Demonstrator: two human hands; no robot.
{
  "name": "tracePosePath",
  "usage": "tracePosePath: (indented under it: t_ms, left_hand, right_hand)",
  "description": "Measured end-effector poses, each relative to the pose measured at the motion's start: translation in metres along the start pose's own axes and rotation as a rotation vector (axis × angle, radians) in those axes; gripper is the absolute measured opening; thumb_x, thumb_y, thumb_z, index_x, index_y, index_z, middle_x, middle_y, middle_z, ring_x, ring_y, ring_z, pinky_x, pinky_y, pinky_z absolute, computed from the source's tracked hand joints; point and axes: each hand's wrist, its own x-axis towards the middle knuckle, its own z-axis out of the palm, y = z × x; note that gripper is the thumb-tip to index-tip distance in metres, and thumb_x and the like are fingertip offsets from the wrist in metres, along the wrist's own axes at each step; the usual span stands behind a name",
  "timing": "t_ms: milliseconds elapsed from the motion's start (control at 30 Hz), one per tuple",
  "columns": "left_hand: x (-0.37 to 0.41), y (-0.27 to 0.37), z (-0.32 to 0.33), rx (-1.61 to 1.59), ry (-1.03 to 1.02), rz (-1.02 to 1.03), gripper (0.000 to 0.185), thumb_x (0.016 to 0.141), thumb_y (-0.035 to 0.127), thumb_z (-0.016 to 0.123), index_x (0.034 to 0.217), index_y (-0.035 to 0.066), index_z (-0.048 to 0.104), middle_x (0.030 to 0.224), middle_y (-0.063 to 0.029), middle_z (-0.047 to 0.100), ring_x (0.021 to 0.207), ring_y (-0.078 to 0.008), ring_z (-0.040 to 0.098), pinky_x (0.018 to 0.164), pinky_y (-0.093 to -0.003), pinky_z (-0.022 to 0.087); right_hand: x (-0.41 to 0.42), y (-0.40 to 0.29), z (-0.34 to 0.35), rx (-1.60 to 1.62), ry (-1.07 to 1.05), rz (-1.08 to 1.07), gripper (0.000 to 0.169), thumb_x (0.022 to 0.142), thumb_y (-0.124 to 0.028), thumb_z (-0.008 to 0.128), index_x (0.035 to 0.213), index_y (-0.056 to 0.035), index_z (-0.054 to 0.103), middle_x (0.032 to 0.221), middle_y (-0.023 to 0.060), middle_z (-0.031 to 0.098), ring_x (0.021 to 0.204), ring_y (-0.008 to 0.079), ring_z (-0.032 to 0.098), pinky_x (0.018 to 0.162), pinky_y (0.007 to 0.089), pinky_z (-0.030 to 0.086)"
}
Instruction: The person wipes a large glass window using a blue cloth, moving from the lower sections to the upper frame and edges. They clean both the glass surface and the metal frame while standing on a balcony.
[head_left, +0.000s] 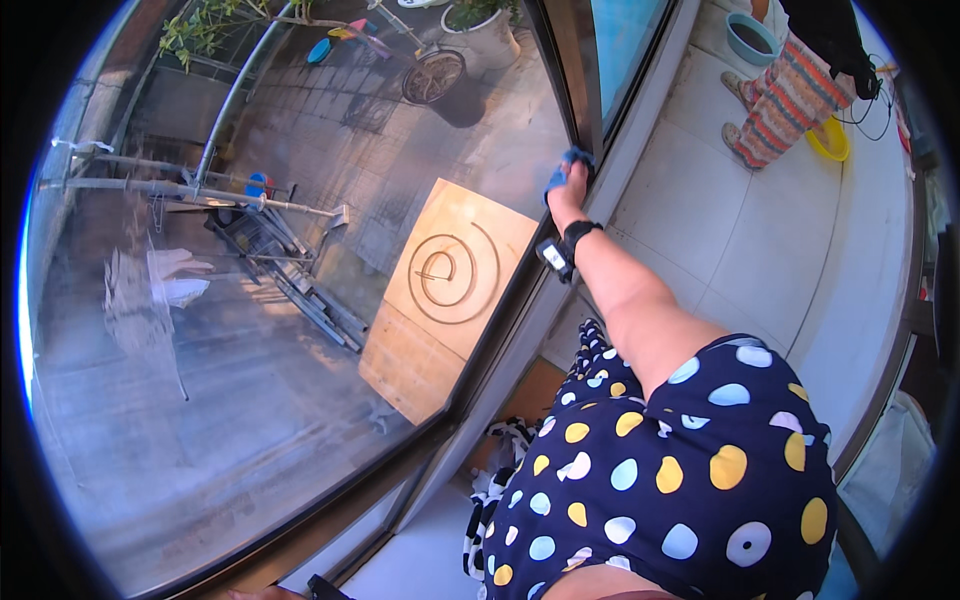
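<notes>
My right hand (571, 186) grips a blue cloth (556, 182) against the lower corner of the window pane, beside the dark window frame (581, 90). A black strap with a small device (555, 259) is on that wrist. Only a sliver of my left hand (266, 593) shows at the bottom edge, near the lower frame, with a black strap beside it; its fingers are mostly cut off. The large glass pane (247, 420) fills the left side and bears streaks and reflections.
Through the glass show a wooden board (420, 337) with a coiled rod or tube (474, 300), metal poles (300, 300) and a potted plant (435, 79). At upper right stands a person in patterned trousers (795, 105), by a blue basin (752, 37) and a yellow basin (836, 146).
</notes>
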Motion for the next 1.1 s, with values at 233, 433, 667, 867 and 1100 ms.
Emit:
tracePosePath:
  t_ms: [233, 433, 667, 867, 1100]
  left_hand:
    - [-0.002, 0.016, 0.005, 0.025, 0.003, -0.025, 0.080, 0.099, 0.025, 0.060, 0.156, -0.005, 0.012, 0.156, -0.0285, 0.024, 0.137, -0.0364, 0.037, 0.113, -0.0473, 0.033]
    - [-0.008, 0.018, 0.019, 0.009, 0.043, -0.043, 0.080, 0.099, 0.025, 0.060, 0.156, -0.005, 0.012, 0.155, -0.0287, 0.025, 0.136, -0.0366, 0.038, 0.113, -0.0473, 0.034]
    - [-0.026, 0.003, 0.001, -0.018, 0.075, -0.124, 0.080, 0.099, 0.025, 0.061, 0.155, -0.006, 0.012, 0.155, -0.0288, 0.025, 0.135, -0.0369, 0.039, 0.112, -0.0473, 0.036]
    - [-0.033, 0.014, -0.010, -0.032, 0.000, 0.040, 0.087, 0.096, 0.033, 0.057, 0.154, -0.010, 0.009, 0.155, -0.0340, 0.019, 0.140, -0.0437, 0.029, 0.116, -0.0526, 0.024]
    - [-0.053, 0.003, -0.011, -0.068, -0.010, -0.066, 0.087, 0.096, 0.036, 0.058, 0.155, -0.009, 0.011, 0.156, -0.0359, 0.011, 0.143, -0.0479, 0.022, 0.117, -0.0525, 0.022]
  right_hand:
    - [0.003, 0.058, 0.006, 0.164, -0.139, 0.410, 0.024, 0.101, -0.016, 0.046, 0.117, -0.0029, 0.058, 0.123, 0.0163, 0.060, 0.110, 0.0263, 0.059, 0.094, 0.0378, 0.047]
    - [0.040, 0.113, 0.003, 0.412, -0.035, 0.896, 0.025, 0.093, -0.023, 0.061, 0.106, -0.0048, 0.072, 0.100, 0.0064, 0.071, 0.088, 0.0202, 0.063, 0.081, 0.0364, 0.052]
    - [0.042, 0.017, -0.041, 0.766, -0.350, 0.811, 0.032, 0.095, -0.005, 0.046, 0.065, -0.0129, 0.048, 0.059, -0.0026, 0.048, 0.046, 0.0120, 0.046, 0.043, 0.0301, 0.034]
    - [0.050, -0.126, -0.100, 0.755, -0.491, 0.464, 0.015, 0.093, -0.001, 0.061, 0.078, -0.0019, 0.063, 0.068, 0.0000, 0.055, 0.056, 0.0115, 0.051, 0.051, 0.0274, 0.040]
    - [0.090, -0.301, -0.151, 0.564, -0.481, -0.409, 0.018, 0.093, -0.015, 0.070, 0.100, 0.0021, 0.068, 0.081, -0.0010, 0.064, 0.071, 0.0070, 0.055, 0.061, 0.0254, 0.047]
